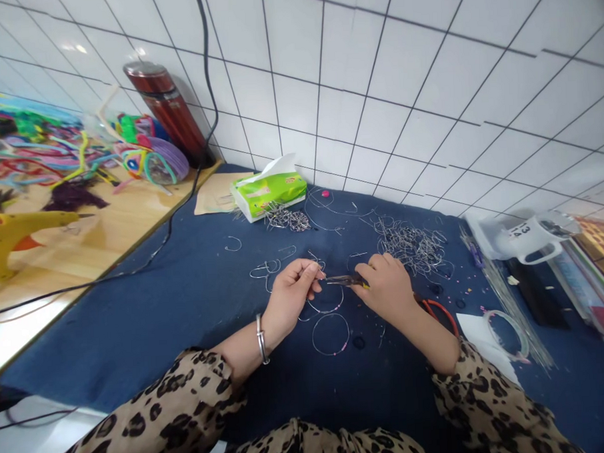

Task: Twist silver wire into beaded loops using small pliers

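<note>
My left hand (292, 290) is closed in a pinch on a thin wire ring (325, 305) at its top. My right hand (385, 286) is wrapped round small pliers (345, 280), whose tip meets the wire at my left fingertips. A second wire ring (331, 334) with pink beads lies flat on the blue cloth (185, 305) just below my hands. Both forearms wear leopard-print sleeves, and a silver bangle (261, 338) sits on my left wrist.
A heap of wire hooks (413, 245) lies behind my right hand, a smaller heap (286, 219) by a green tissue pack (270, 193). Red-handled scissors (440, 310) lie at right. Left: yellow glue gun (12, 232), pipe cleaners (53, 147), red flask (169, 109), black cable (181, 205).
</note>
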### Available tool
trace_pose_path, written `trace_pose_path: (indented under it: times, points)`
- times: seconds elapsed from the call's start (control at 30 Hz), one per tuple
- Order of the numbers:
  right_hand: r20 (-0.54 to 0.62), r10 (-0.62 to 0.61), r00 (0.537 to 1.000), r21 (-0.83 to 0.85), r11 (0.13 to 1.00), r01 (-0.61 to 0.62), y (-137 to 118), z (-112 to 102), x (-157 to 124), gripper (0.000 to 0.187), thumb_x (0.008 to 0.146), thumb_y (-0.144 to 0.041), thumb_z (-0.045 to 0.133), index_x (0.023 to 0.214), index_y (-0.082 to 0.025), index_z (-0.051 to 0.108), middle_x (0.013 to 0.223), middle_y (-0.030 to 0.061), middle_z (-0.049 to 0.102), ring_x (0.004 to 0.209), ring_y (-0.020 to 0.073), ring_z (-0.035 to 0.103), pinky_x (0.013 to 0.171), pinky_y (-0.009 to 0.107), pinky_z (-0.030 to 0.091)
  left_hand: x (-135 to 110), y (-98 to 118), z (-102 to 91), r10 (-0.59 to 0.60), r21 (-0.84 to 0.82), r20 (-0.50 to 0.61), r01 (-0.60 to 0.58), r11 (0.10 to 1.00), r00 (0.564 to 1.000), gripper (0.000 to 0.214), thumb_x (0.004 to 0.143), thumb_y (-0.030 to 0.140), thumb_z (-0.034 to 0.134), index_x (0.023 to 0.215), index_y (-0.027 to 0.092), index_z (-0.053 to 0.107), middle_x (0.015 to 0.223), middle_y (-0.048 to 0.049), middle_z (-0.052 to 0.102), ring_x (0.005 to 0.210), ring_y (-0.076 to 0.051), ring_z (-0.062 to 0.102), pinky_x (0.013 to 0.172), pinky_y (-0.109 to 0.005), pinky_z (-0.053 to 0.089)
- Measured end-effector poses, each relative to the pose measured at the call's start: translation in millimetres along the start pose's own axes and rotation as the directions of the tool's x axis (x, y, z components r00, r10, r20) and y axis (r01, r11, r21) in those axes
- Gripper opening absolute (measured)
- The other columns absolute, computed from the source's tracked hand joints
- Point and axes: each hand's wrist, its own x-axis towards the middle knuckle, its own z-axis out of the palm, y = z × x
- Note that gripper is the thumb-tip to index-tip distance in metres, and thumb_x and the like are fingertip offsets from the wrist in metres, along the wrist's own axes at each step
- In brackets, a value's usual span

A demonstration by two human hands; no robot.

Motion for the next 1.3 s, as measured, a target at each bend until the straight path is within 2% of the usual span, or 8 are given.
trace_pose_path:
  times: [0.23, 0.57, 0.77, 1.03, 1.3]
  points:
    - [-0.028, 0.014, 1.0, -0.029, 0.999, -0.015, -5, -2, 0, 0.021, 0.078, -0.04, 0.056, 0.083, -0.02, 0.063, 0.079, 0.0078, 0.051, 0.081, 0.0218, 0.038, 0.071, 0.034, 0.027, -2, -1, 0.4, 0.003, 0.033, 0.01, -0.003, 0.999, 1.0, 0.022, 0.082, 0.037, 0.053, 0.08, 0.016, 0.06, 0.062, 0.0001, 0.058, 0.052, -0.008, 0.05, 0.048, -0.019, 0.04]
    - [-0.007, 0.003, 1.0, -0.006, 1.0, -0.004, -3, 5, -4, 0.025, 0.079, -0.045, 0.055, 0.079, -0.021, 0.063, 0.077, 0.0073, 0.052, 0.08, 0.0211, 0.039, 0.07, 0.033, 0.028, -4, -4, 0.6, 0.058, 0.148, 0.065, -0.067, 0.987, 0.996, 0.021, 0.084, 0.037, 0.052, 0.085, 0.017, 0.06, 0.066, -0.0003, 0.057, 0.056, -0.009, 0.051, 0.051, -0.019, 0.042]
    - [0.048, -0.002, 0.999, 0.019, 1.0, 0.001, 0, 8, -4, 0.029, 0.077, -0.049, 0.057, 0.077, -0.021, 0.064, 0.075, 0.0063, 0.052, 0.078, 0.0199, 0.041, 0.069, 0.031, 0.027, -3, -4, -0.4, 0.061, 0.16, 0.077, -0.072, 0.984, 0.995, 0.021, 0.084, 0.036, 0.052, 0.084, 0.017, 0.06, 0.065, 0.0003, 0.056, 0.055, -0.008, 0.05, 0.051, -0.019, 0.041]
    - [0.143, -0.012, 0.99, 0.133, 0.991, -0.007, 4, 13, -5, 0.038, 0.082, -0.057, 0.046, 0.082, -0.023, 0.064, 0.077, 0.0042, 0.053, 0.077, 0.0168, 0.045, 0.068, 0.027, 0.029, -2, -4, -0.4, 0.07, 0.168, 0.08, -0.083, 0.982, 0.994, 0.02, 0.084, 0.035, 0.052, 0.085, 0.017, 0.061, 0.07, -0.0007, 0.059, 0.057, -0.009, 0.052, 0.052, -0.02, 0.041]
    - [0.186, 0.007, 0.982, 0.123, 0.992, -0.03, 1, 18, -7, 0.038, 0.084, -0.056, 0.043, 0.08, -0.022, 0.062, 0.077, 0.003, 0.056, 0.076, 0.0148, 0.049, 0.066, 0.025, 0.03, -2, -5, -0.2, 0.05, 0.186, 0.066, -0.062, 0.981, 0.997, 0.02, 0.084, 0.035, 0.051, 0.084, 0.017, 0.06, 0.067, -0.0004, 0.059, 0.056, -0.009, 0.052, 0.051, -0.019, 0.041]
